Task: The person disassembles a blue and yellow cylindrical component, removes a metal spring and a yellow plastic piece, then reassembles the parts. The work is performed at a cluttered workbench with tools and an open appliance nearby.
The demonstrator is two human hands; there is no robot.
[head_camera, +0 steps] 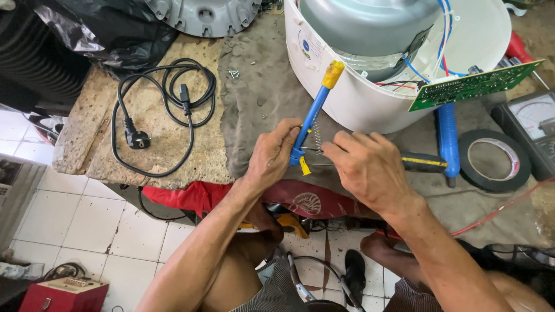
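Note:
My left hand (272, 155) grips a blue tube-shaped tool with a yellow cap, a desoldering pump (315, 111), tilted up to the right over the worn workbench (173, 156). My right hand (364, 167) pinches a thin metal spring (317, 134) and a small metal rod beside the pump's lower end. Just behind the hands stands an opened white appliance housing (347, 98) with a grey inner pot, loose wires and a green circuit board (474, 85) sticking out to the right.
A black power cord (165, 104) lies coiled on the left of the bench. To the right are a black-handled screwdriver (425, 163), a blue tool (448, 138), a roll of black tape (494, 160) and an analogue meter (535, 130). A red box (63, 294) sits on the tiled floor.

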